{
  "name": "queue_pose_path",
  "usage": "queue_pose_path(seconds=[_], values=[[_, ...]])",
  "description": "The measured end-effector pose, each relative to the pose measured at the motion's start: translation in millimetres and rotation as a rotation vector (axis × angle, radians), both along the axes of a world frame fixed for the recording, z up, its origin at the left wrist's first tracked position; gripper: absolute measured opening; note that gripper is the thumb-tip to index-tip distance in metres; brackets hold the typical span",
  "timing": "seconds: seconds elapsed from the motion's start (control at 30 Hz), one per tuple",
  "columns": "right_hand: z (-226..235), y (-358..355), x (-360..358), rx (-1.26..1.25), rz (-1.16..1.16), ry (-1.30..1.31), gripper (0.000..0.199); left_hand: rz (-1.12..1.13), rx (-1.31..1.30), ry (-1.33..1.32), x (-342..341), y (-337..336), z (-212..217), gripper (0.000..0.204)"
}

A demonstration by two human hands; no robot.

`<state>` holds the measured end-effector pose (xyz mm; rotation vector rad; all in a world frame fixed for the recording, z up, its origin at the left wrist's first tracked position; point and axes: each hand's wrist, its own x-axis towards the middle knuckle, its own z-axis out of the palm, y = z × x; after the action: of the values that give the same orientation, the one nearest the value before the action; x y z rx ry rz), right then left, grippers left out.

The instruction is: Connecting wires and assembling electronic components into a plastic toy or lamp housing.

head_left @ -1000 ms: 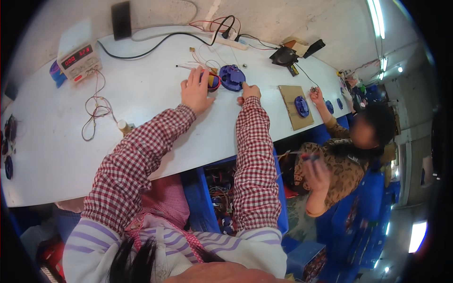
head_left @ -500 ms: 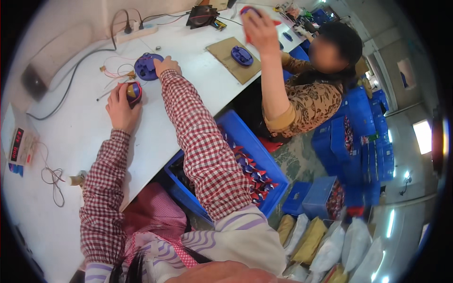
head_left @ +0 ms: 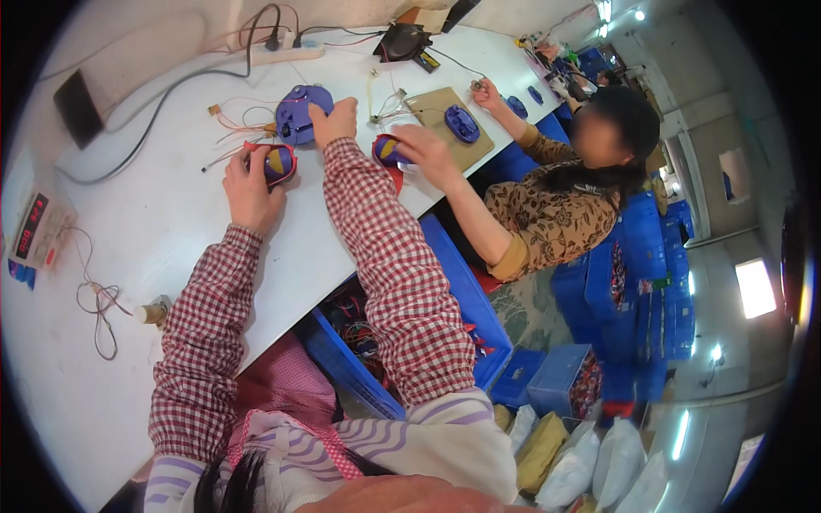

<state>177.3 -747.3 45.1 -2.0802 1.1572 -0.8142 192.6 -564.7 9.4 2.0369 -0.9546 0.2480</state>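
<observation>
My left hand [head_left: 248,193] is closed around a rounded red, blue and yellow plastic shell [head_left: 280,162], resting it on the white table. Just beyond it, my right hand [head_left: 337,123] grips the right edge of a round purple plastic housing [head_left: 296,128], thumb against its side. Thin wires with small connectors [head_left: 215,110] trail from the left of this housing. Beside my right forearm, a co-worker's hand [head_left: 430,156] holds a similar red, purple and yellow shell [head_left: 386,150]. The co-worker's other hand [head_left: 489,94] pinches a small piece.
A purple housing [head_left: 462,124] sits on a brown board [head_left: 428,103] by the co-worker. A power strip [head_left: 295,53] and a black fan-like unit [head_left: 402,43] stand along the wall. At left is a meter with a red display [head_left: 36,224]. Below the table edge, a blue crate [head_left: 466,282] holds parts.
The co-worker's raised hand has come down with the shell to the table beside my right forearm. My hands keep their pieces. The whole view has shifted slightly.
</observation>
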Motion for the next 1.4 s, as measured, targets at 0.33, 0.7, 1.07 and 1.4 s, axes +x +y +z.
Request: queue_pose_path(seconds=[0.33,0.7,1.07,1.4], values=[[5.7,101.7,-101.9,0.632,0.009,-0.782,0.063,0.054,-0.169,0.160,-18.5,11.8,19.9,0.061],[-21.4,132.2,-120.3,0.528,0.090,-0.737,0.044,-0.119,-0.449,0.092,-123.1,116.7,74.3,0.061],[-14.8,133.1,-117.3,0.552,0.054,-0.850,0.023,-0.726,-0.334,0.291,-201.7,255.0,102.8,0.062],[-21.5,136.7,-114.7,0.374,0.074,-0.631,0.024,-0.679,-0.062,0.239,-140.9,355.0,96.5,0.062]])
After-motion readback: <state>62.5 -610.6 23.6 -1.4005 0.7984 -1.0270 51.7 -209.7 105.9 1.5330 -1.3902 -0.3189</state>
